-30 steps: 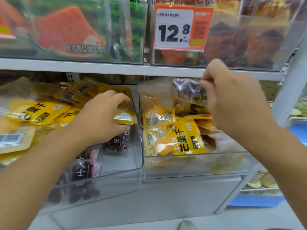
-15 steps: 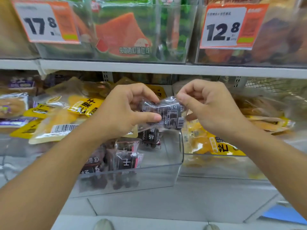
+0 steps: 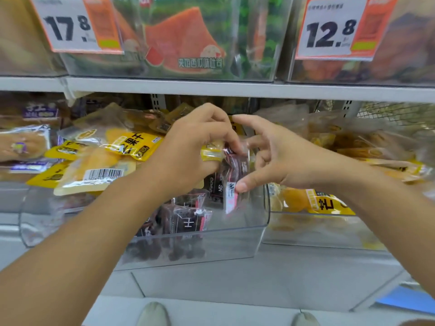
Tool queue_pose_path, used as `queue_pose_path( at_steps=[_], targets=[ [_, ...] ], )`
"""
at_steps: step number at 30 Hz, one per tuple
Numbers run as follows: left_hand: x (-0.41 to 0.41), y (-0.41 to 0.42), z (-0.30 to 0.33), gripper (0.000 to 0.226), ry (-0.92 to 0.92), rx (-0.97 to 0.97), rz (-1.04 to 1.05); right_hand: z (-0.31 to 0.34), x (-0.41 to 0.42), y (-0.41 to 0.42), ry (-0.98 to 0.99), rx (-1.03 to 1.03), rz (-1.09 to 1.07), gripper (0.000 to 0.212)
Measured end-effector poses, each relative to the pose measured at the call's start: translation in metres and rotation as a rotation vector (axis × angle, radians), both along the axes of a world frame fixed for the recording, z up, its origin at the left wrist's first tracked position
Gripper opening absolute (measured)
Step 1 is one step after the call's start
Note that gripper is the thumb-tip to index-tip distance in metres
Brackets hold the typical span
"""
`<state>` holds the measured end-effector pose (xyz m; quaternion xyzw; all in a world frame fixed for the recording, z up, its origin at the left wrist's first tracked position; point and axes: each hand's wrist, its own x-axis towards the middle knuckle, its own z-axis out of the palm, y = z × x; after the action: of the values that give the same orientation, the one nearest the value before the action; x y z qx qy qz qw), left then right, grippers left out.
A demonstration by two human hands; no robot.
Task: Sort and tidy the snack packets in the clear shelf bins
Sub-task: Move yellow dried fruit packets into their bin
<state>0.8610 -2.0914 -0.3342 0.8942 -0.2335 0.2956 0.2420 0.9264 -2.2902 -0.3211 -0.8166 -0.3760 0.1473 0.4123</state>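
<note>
My left hand (image 3: 195,154) grips the top of a dark snack packet (image 3: 235,175), which hangs upright over the middle clear bin (image 3: 256,234). A small yellow packet corner (image 3: 211,152) sits under the same fingers. My right hand (image 3: 284,158) is beside the dark packet with its fingers spread, and its thumb tip touches the packet's white-and-pink label. More dark packets (image 3: 188,220) lie in the middle bin. Yellow mango packets (image 3: 131,147) pile up at the left, and others fill the right clear bin (image 3: 317,238).
The white upper shelf edge (image 3: 211,88) runs just above my hands. It carries clear bins of watermelon-print packs (image 3: 183,43) and price tags 17.8 (image 3: 70,27) and 12.8 (image 3: 329,31). My shoe tips (image 3: 153,314) show on the floor below.
The dark packet has turned from flat to upright and dropped toward the middle bin. My right hand has loosened from its pinch and spread its fingers. My left hand still holds the packet.
</note>
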Motion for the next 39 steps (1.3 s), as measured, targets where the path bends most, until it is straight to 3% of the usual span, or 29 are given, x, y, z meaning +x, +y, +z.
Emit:
queue_pose_path(
  at_steps=[1, 3, 5, 8, 10, 13, 14, 17, 19, 24, 30, 34, 37, 39],
  targets=[
    [0.001, -0.001, -0.004, 0.044, 0.033, -0.005, 0.005, 0.001, -0.002, 0.004, -0.125, -0.046, 0.022, 0.111],
    [0.002, -0.005, -0.009, 0.046, 0.101, -0.002, 0.043, 0.003, -0.006, 0.01, -0.352, -0.133, 0.022, 0.076],
    [0.001, -0.006, -0.009, 0.05, 0.154, -0.042, 0.127, 0.006, -0.006, 0.011, -0.468, -0.207, -0.069, 0.055],
    [0.002, 0.005, -0.005, 0.045, 0.162, -0.058, 0.218, 0.016, -0.009, 0.014, -0.62, -0.273, -0.207, 0.06],
    [0.003, 0.016, -0.005, 0.03, 0.189, 0.071, 0.253, 0.025, -0.02, 0.017, -0.76, -0.371, -0.216, 0.062],
    [0.007, 0.021, -0.012, 0.012, 0.378, 0.302, 0.31, 0.04, -0.037, 0.025, -0.911, -0.523, -0.166, 0.052],
    [0.008, 0.02, -0.014, 0.012, 0.439, 0.346, 0.33, 0.045, -0.042, 0.026, -0.924, -0.539, -0.159, 0.052],
    [0.009, 0.021, -0.014, 0.048, 0.528, 0.389, 0.374, 0.053, -0.049, 0.03, -0.961, -0.56, -0.145, 0.056],
    [0.007, 0.022, -0.012, 0.057, 0.544, 0.411, 0.39, 0.055, -0.05, 0.029, -1.006, -0.567, -0.134, 0.051],
    [0.006, 0.023, -0.013, 0.06, 0.54, 0.399, 0.407, 0.064, -0.049, 0.029, -1.023, -0.537, -0.172, 0.048],
    [0.004, 0.024, -0.012, 0.06, 0.518, 0.388, 0.398, 0.007, -0.032, 0.057, -0.967, -0.845, -0.079, 0.056],
    [0.003, 0.022, -0.013, 0.062, 0.508, 0.391, 0.395, -0.017, -0.017, 0.064, -1.026, -0.856, -0.105, 0.047],
    [0.003, 0.023, -0.014, 0.062, 0.505, 0.387, 0.391, -0.023, -0.017, 0.066, -1.071, -0.801, -0.106, 0.017],
    [0.003, 0.023, -0.013, 0.062, 0.501, 0.388, 0.392, -0.026, -0.019, 0.068, -1.082, -0.8, -0.098, 0.021]
  ],
)
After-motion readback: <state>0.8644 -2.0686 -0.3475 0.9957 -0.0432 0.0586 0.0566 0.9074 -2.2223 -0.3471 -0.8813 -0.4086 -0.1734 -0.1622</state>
